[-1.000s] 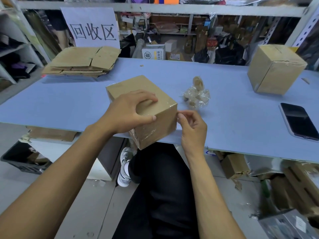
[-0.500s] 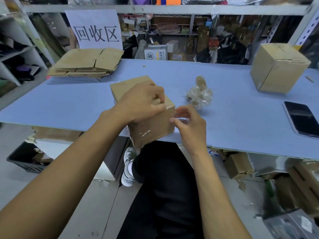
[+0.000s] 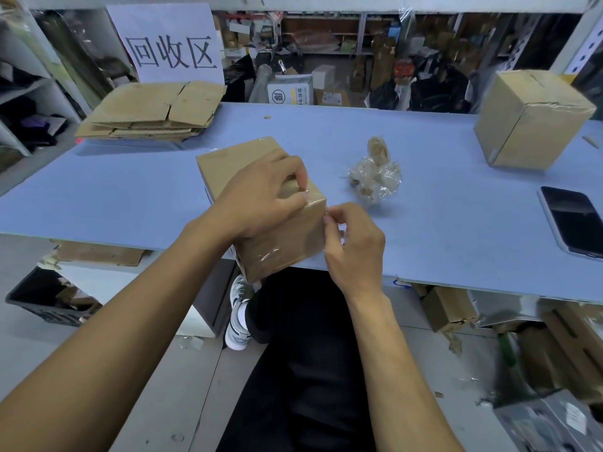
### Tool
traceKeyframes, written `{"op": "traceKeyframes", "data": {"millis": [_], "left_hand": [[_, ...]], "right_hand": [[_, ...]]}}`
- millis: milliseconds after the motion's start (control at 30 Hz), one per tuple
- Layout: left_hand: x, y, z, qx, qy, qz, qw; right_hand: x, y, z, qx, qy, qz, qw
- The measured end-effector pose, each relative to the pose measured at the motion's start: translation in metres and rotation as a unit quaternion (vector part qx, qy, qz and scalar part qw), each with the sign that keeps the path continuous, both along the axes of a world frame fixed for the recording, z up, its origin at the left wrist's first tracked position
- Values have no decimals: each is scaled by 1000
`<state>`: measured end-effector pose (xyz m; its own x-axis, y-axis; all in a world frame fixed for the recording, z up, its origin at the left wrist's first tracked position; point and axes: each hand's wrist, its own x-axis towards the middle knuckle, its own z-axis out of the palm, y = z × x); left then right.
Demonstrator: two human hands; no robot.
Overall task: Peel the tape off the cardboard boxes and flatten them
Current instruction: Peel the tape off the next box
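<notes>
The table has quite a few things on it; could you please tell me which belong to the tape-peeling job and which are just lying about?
Part of the job:
- small box, gripped by left hand
- tape, pinched by right hand
- second box
- flattened cardboard stack
- wad of peeled tape

Lying about:
- phone
- paper sign

1. My left hand (image 3: 261, 203) covers much of the box (image 3: 287, 243) top, so I can't see the seam under it.
2. The tape (image 3: 326, 213) at the box's corner is clear and too thin for me to tell whether the right hand (image 3: 354, 246) has it pinched.
3. The phone (image 3: 576, 221) is cut off by the right edge.
4. The second box (image 3: 528, 120) is blurred at its right corner.
5. Things under the surface (image 3: 130, 197) at lower right are smeared; I can't name them.
</notes>
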<state>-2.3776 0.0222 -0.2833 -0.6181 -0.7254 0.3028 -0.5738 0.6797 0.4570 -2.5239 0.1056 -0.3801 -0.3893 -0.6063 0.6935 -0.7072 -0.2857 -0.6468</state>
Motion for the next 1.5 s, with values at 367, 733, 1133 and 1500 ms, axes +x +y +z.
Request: {"op": "traceKeyframes", "data": {"millis": [367,733,1133,1500], "left_hand": [[-1,-3,-2,-9,-6,2,1000],[0,-7,-4,1,-1,-16,1000],[-1,-6,-4,0,-9,-10,1000],[0,-4,-2,15,-29,0,999]], "right_hand": [[0,-13,-2,-115,70,-60,989],[-3,-4,13,33,-207,49,977],[-29,-5,22,-50,169,43,984],[-39,-14,28,-91,354,-15,931]]}}
